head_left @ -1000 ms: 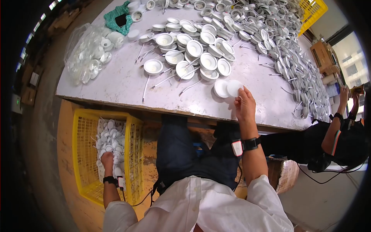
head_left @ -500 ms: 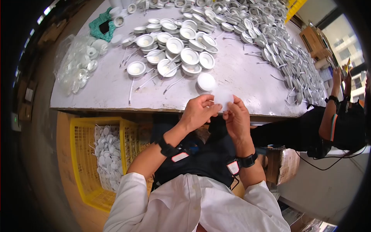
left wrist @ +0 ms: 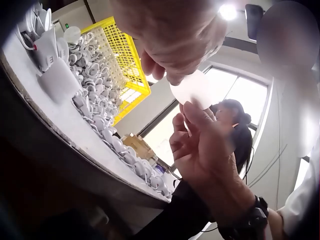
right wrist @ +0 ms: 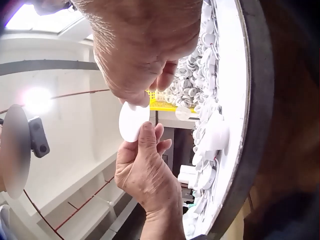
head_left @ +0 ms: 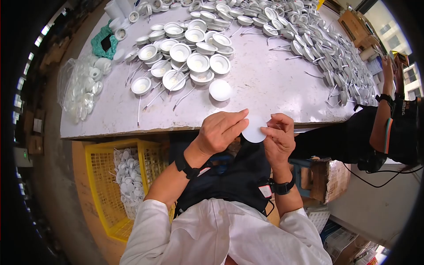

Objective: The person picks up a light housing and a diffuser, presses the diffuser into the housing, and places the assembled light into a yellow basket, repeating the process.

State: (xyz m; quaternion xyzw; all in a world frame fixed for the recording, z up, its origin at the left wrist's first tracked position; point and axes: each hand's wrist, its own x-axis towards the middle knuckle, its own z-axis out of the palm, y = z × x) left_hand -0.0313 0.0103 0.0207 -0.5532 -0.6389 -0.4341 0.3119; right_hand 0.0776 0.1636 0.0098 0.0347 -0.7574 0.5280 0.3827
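Both hands hold a thin white round disc (head_left: 254,131) over the lap, just off the table's front edge. My left hand (head_left: 222,133) pinches its left edge; in the right wrist view the thumb lies on the face of the disc (right wrist: 133,121) with fingers behind. My right hand (head_left: 279,140) pinches the opposite edge between thumb and fingers, as the left wrist view shows. On the table (head_left: 185,115), beyond the hands, sits a round white lamp housing (head_left: 220,90) with a white face. A pile of open white lamp housings (head_left: 197,62) with wires lies behind it.
Another large heap of lamp housings (head_left: 304,48) spreads along the right. Left on the table are a clear plastic bag (head_left: 79,90) of white parts and a green bag (head_left: 104,40). A yellow crate (head_left: 99,185) of small white parts stands below left. Another person (head_left: 397,128) works at right.
My left hand has come up from the yellow crate to the disc, which the right hand held near the table. Both hands then moved slightly towards the body with it.
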